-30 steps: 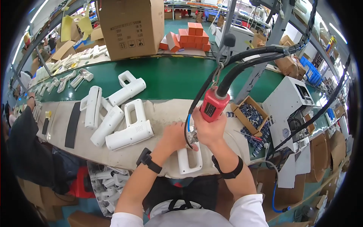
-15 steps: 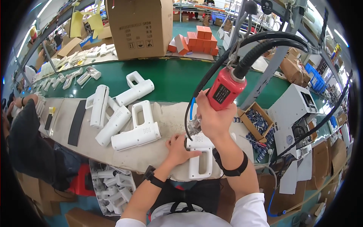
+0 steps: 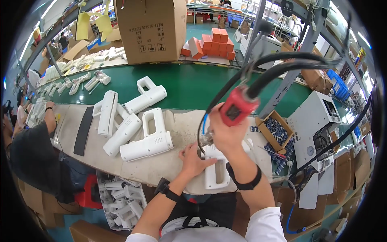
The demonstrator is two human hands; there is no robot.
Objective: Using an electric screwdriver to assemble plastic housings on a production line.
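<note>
Held upright in my right hand is a red electric screwdriver, its fingers wrapped round the body. Its transparent nose points down at one end of a white plastic device housing with a loop handle. That housing lies on the worktop with the handle toward me; the screwdriver's tip is hidden behind my hands. My left hand grips the housing's left end, thumb along its near side and fingers round the far side. To the left lie several similar white housings, the nearest one handle up.
A small carton of dark blue parts stands right, more parts spilled beside it. Beyond runs a green conveyor with a large carton and orange boxes behind. A white machine sits right. A co-worker's arm reaches in left.
The screwdriver has tilted and dipped slightly, its body and cables now blurred. My left hand stays on the housing. At far left the co-worker's arm has moved over the worktop's end.
</note>
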